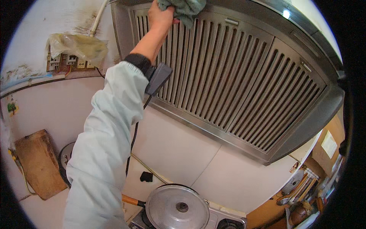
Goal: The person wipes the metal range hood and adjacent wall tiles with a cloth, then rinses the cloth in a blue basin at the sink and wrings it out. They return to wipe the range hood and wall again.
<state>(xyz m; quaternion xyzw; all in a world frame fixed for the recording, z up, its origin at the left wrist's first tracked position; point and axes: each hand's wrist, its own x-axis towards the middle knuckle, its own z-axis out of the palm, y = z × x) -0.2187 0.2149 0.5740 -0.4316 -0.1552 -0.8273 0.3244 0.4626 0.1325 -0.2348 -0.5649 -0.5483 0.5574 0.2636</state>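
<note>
My left hand (161,15) is raised at the top of the view, closed on a crumpled grey-green cloth (186,10). Hand and cloth are at the slotted metal filters (223,71) of a range hood (188,123), near its upper left part; the frame's top edge cuts off some of the cloth. A pale sleeve covers the arm, and a dark box with a black cable (160,78) is at the black wristband. My right hand is out of view. Below the hood, a lidded pan (177,207) with a wooden handle sits on a gas stove (213,220).
Open electrical switches and sockets (71,61), partly under plastic film (75,45), are on the stained wall at upper left. A wooden board (40,164) leans at lower left beside a dark-rimmed round item (65,156). Kitchen utensils (300,189) stand at lower right.
</note>
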